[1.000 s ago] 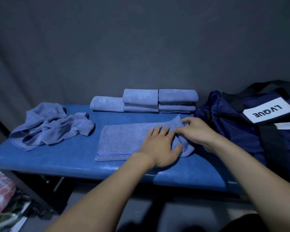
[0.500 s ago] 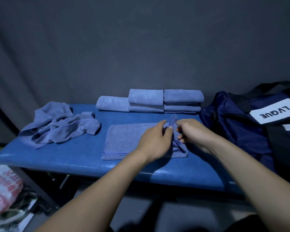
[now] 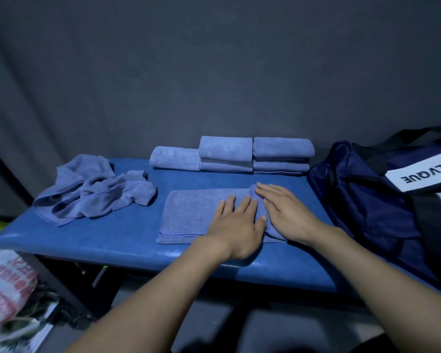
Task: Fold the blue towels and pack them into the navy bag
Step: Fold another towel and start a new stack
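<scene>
Both hands, left (image 3: 236, 225) and right (image 3: 287, 212), press flat, fingers straight, on a towel (image 3: 189, 212) near the counter's (image 3: 112, 240) front edge.

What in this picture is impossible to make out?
Head view only:
- Inside of the navy fabric bag: its own walls hide it, and the right edge cuts it off.
- Right end of the half-folded blue towel: under the left hand and right hand.
- Printed plastic bag: blurred, cut by the left edge.
</scene>
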